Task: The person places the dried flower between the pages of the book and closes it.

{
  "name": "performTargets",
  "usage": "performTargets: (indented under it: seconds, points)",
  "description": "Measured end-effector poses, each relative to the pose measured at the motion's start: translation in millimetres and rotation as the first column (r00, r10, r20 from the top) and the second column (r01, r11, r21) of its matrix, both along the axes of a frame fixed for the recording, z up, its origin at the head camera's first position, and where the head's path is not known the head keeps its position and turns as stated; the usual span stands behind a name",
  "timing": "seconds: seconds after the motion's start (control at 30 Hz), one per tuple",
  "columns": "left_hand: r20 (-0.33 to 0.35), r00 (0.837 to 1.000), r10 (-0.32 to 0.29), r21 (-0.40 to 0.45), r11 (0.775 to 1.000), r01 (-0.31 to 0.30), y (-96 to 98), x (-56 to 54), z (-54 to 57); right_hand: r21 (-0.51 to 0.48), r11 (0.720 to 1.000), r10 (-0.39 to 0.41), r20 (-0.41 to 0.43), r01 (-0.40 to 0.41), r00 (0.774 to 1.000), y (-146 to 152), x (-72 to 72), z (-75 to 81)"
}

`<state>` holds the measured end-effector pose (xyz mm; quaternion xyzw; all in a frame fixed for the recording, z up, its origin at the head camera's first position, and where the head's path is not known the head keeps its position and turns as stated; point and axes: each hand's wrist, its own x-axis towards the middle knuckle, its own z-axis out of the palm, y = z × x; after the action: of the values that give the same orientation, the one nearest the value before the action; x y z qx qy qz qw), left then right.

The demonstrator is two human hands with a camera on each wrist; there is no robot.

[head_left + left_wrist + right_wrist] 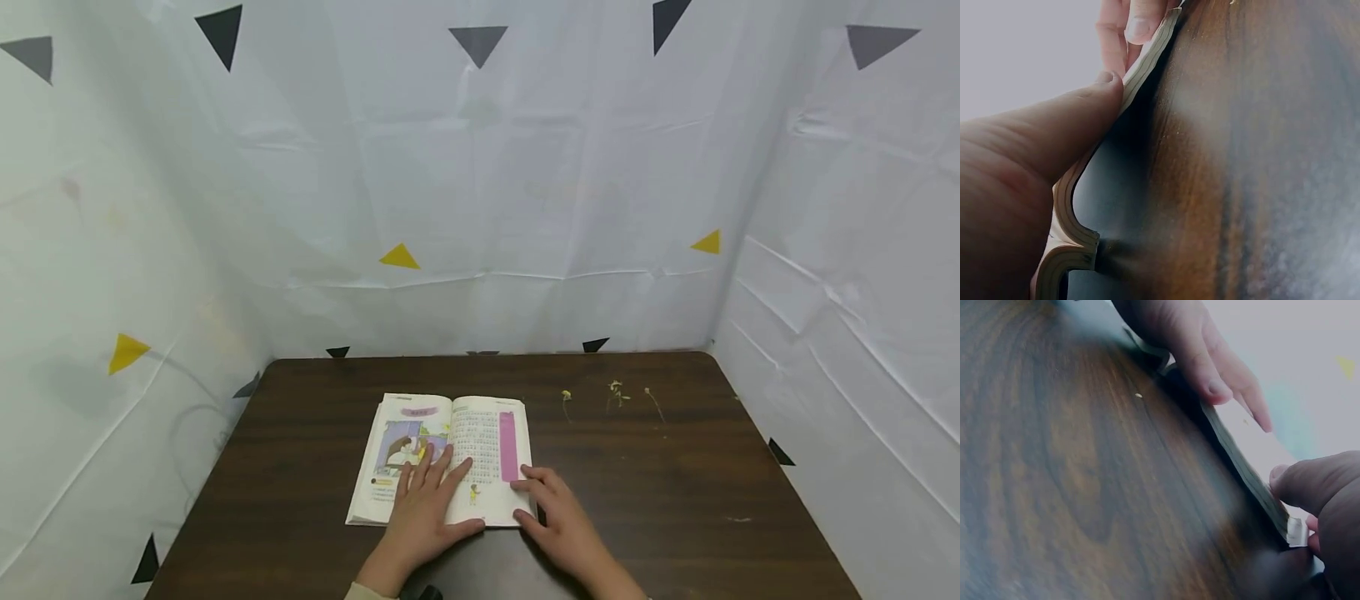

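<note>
On the far left, a white sheet patterned with scattered triangles rises beside the counter, bearing a yellow triangle and, lower down, a black triangle. The sheet also runs behind the dark wood-grain counter, creased and carrying more gray, black and yellow triangles.

Left of the counter's middle, toward its near edge, an illustrated textbook lies open, its 2 visible pages facing up. The left page has a purple-toned picture with a brown figure in it; the right page has lines of small text, a tall pink panel along the outer side and a tiny drawn figure below.

The left hand, coming from a pale sleeve, lies spread wide over the lower part of the textbook. Its fingers reach across the center fold onto both pages, and its thumb touches the right page's bottom edge.

The right hand is at the textbook's lower right corner, fingers bent, fingertips at the outer margin and thumb on the page near the corner. Whether it pinches any pages, I cannot tell.

Farther right, well apart from the textbook, 3 thin-stemmed dried flower sprigs lie on the counter. The sheet closes off the right side.
</note>
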<state>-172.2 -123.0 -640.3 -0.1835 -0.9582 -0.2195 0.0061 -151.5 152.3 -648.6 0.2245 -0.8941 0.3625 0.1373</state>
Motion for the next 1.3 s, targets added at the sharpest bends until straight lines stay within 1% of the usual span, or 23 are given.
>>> performTargets:
  seconds: [0.07, 0.17, 0.3, 0.37, 0.4, 0.5, 0.63, 0.73, 0.9, 1.0, 1.07, 1.13, 1.23, 1.3]
  points:
    - [-0.009, 1.0, 0.008, -0.012, 1.0, -0.008, -0.9, 0.1, -0.3, -0.001, 1.0, 0.014, 0.008, -0.014, 1.0, 0, -1.3, 2.6]
    - [-0.021, 1.0, 0.013, -0.012, 1.0, -0.013, -0.6, 0.5, -1.1, -0.015, 1.0, 0.023, 0.049, -0.022, 0.999, 2, -3.0, 10.0]
    - [-0.027, 1.0, 0.013, 0.008, 1.0, -0.013, 3.0, 1.0, -2.0, -0.014, 1.0, 0.002, 0.129, -0.001, 0.992, 11, -7.7, 23.3]
    - [-0.022, 1.0, 0.016, 0.014, 1.0, -0.016, 5.3, 1.5, -2.1, 0.015, 1.0, -0.018, 0.142, 0.016, 0.99, 18, -13.6, 26.5]
    - [-0.02, 1.0, 0.018, 0.012, 1.0, -0.018, 6.1, 1.6, -2.3, 0.027, 0.999, -0.032, 0.155, 0.028, 0.987, 21, -17.5, 27.6]
    - [-0.009, 1.0, 0.024, 0.007, 1.0, -0.024, 7.6, 1.3, -1.1, 0.057, 0.995, -0.091, 0.159, 0.083, 0.983, 31, -33.5, 23.5]
    - [-0.004, 1.0, 0.028, 0.009, 1.0, -0.028, 7.1, 0.3, 1.6, 0.049, 0.984, -0.177, 0.189, 0.171, 0.966, 41, -56.4, 16.5]
    - [-0.015, 1.0, 0.026, 0.013, 1.0, -0.025, 7.4, -0.2, 1.5, 0.048, 0.975, -0.222, 0.213, 0.217, 0.951, 48, -70.0, 17.6]
    - [-0.024, 1.0, 0.017, 0.006, 1.0, -0.017, 8.2, 0.4, -1.6, 0.073, 0.957, -0.289, 0.173, 0.281, 0.941, 61, -91.4, 23.3]
    - [-0.028, 0.999, 0.022, 0.001, 1.0, -0.022, 7.2, 1.5, -2.3, 0.073, 0.944, -0.33, 0.189, 0.322, 0.925, 67, -105.8, 22.3]
    - [-0.034, 0.999, 0.027, -0.001, 1.0, -0.027, 6.3, 1.8, -2.2, 0.07, 0.938, -0.347, 0.238, 0.34, 0.907, 70, -114.9, 20.6]
    - [-0.037, 0.999, 0.031, -0.008, 0.999, -0.031, 5.6, 1.5, -1.9, 0.069, 0.934, -0.354, 0.306, 0.35, 0.884, 72, -122.8, 19.0]
    - [-0.035, 0.999, 0.029, -0.011, 1.0, -0.029, 5.5, 0.6, -1.4, 0.07, 0.934, -0.348, 0.399, 0.35, 0.849, 74, -131.3, 20.5]
    - [-0.031, 0.999, 0.028, -0.009, 1.0, -0.028, 5.9, 0.1, -1.6, 0.076, 0.937, -0.337, 0.443, 0.34, 0.831, 74, -134.7, 23.5]
